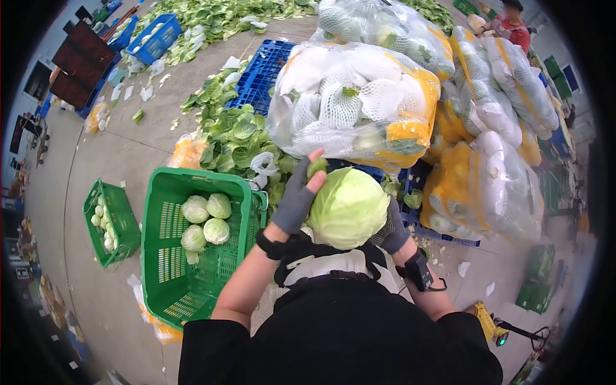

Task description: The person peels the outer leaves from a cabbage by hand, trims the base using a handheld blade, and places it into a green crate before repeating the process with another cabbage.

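Observation:
A large pale green cabbage is held close in front of my body. My left hand, in a grey glove with bare fingertips, is at its upper left side, with a small piece of green leaf between thumb and fingers. Gloved too, my right hand supports the cabbage from its lower right; its fingers are mostly hidden behind the cabbage. To the left stands a green crate with several smaller cabbages inside.
Large clear bags of net-wrapped produce lie ahead on blue pallets. Loose leaves cover the floor ahead-left. A smaller green crate stands far left, a blue crate at the back. Another person is at the upper right.

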Action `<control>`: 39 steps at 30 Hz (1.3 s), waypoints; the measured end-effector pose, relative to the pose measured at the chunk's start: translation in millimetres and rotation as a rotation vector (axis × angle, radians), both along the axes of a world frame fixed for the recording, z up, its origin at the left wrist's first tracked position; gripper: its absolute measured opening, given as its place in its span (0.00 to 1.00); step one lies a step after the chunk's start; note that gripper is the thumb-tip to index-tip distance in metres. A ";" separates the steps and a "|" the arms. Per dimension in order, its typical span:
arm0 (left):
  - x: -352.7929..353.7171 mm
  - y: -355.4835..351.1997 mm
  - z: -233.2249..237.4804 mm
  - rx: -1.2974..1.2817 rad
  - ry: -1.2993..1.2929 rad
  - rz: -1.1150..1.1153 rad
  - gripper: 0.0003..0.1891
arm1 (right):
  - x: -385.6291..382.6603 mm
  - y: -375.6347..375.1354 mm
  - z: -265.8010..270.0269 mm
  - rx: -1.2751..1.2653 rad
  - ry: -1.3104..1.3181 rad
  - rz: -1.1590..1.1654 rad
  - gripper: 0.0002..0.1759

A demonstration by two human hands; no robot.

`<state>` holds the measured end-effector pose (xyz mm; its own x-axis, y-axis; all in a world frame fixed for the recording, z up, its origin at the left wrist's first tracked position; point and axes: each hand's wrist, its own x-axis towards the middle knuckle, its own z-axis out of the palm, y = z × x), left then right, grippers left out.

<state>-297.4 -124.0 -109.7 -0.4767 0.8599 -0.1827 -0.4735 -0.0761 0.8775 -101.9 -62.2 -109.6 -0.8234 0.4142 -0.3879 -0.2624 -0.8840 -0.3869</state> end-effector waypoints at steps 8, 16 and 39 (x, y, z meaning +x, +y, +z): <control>-17.9 35.0 30.6 0.107 0.138 -0.382 0.11 | -9.4 69.5 -28.8 0.071 0.003 0.257 0.37; -42.7 103.3 55.4 0.144 0.469 -0.082 0.20 | -35.7 153.7 -69.9 -0.148 0.087 0.286 0.34; -105.9 132.5 89.0 0.125 1.244 -0.144 0.47 | -144.3 184.0 10.7 0.106 0.176 -0.003 0.40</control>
<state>-403.3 8.5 -20.6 -0.1678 0.8974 0.4081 0.6568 -0.2070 0.7251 -246.2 121.8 -98.9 -0.8734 0.4475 -0.1923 -0.3367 -0.8400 -0.4255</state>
